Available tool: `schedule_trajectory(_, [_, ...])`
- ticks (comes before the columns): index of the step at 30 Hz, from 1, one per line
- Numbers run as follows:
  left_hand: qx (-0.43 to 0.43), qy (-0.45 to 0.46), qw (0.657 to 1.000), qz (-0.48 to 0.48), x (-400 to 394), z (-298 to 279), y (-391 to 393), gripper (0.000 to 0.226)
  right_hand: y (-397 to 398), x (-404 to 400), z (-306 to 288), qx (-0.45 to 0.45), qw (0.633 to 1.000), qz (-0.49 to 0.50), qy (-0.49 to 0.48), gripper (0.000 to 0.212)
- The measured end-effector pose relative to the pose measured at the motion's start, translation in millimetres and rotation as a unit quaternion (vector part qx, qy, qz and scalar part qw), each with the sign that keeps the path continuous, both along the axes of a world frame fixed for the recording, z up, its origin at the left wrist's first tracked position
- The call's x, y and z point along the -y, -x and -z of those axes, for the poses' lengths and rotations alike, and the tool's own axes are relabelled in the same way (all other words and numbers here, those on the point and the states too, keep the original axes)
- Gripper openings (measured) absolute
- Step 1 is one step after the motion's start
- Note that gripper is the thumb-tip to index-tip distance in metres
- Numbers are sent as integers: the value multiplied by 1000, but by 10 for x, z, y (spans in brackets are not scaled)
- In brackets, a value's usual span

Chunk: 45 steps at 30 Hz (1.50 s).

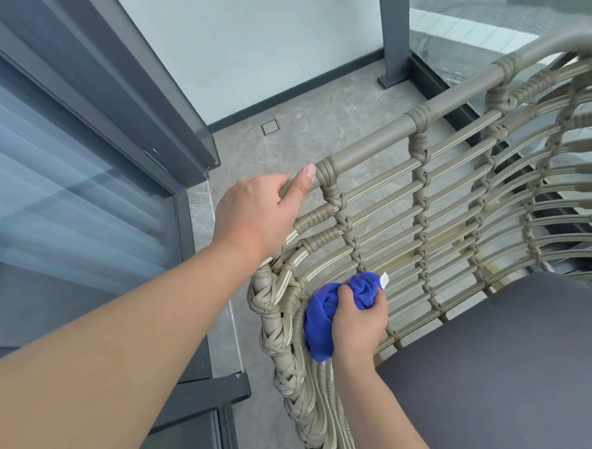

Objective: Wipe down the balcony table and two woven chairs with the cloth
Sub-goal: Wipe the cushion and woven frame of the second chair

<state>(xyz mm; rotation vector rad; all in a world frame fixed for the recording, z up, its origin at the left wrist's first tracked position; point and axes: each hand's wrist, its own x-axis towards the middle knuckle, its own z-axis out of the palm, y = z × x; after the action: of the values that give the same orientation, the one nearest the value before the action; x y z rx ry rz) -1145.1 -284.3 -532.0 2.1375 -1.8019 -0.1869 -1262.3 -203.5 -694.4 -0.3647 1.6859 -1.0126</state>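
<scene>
The left hand [258, 214] curls around the woven chair [423, 197] top rail; the right hand [359, 319] clutches the bunched blue cloth [322, 320] against the near-left weave. Its fingers are hidden behind the cloth.

On my left runs a sliding glass door [56, 189] in a dark grey frame [117, 106], with pale vertical blinds showing behind the pane. Under me lies the grey marbled floor [303, 134], and a small square drain cover [270, 126] is set into it far ahead. A white wall [254, 41] with a dark skirting closes the far side. At the far right a dark post [395, 30] stands on the floor beside a glass railing panel [503, 11].
</scene>
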Motion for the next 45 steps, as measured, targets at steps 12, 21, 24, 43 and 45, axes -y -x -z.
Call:
schedule_trajectory(12, [31,-1,999,-7,-29,-34,31,68,-146,202,-1065,5,984,-22,176,36])
schedule_trajectory(21, [41,-10,999,-16,-11,-35,25,73,12,292,-1323,53,961,-62,264,39])
schedule_trajectory(24, [42,-4,999,-16,-15,-36,39,69,287,251,-1069,74,969,-38,233,23])
schedule_trajectory(43, [5,-1,1000,-2,-4,62,-22,71,969,508,1263,-73,954,-148,-250,75])
schedule_trajectory(45, [2,-3,1000,-2,7,78,-41,73,921,570,1273,-60,951,-123,-277,83])
